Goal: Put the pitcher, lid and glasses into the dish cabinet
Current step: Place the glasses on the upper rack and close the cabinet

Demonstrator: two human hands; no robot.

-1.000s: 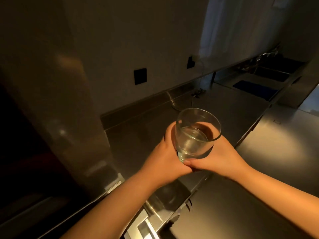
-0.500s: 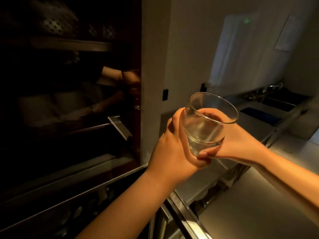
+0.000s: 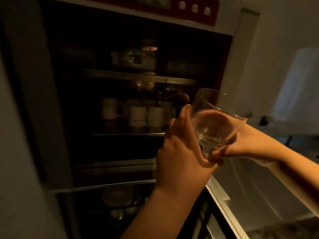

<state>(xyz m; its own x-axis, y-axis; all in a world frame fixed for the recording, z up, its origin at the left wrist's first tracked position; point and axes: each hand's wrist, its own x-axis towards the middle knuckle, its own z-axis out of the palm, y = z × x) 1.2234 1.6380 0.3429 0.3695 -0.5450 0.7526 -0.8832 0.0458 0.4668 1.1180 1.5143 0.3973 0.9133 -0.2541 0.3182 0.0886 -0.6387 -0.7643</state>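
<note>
Both hands, left hand (image 3: 181, 152) and right hand (image 3: 245, 144), grip tilted glass (image 3: 217, 121) before dish cabinet (image 3: 120, 100); could clip the crowded mugs (image 3: 138, 114) on the shelf

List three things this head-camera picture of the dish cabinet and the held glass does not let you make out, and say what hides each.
1. Head view: the base of the glass is covered by the left hand and right hand.
2. Head view: items on the dish cabinet top shelf are lost in darkness; only white mugs read clearly.
3. Head view: pitcher and lid cannot be found, outside the frame or lost in shadow.
</note>
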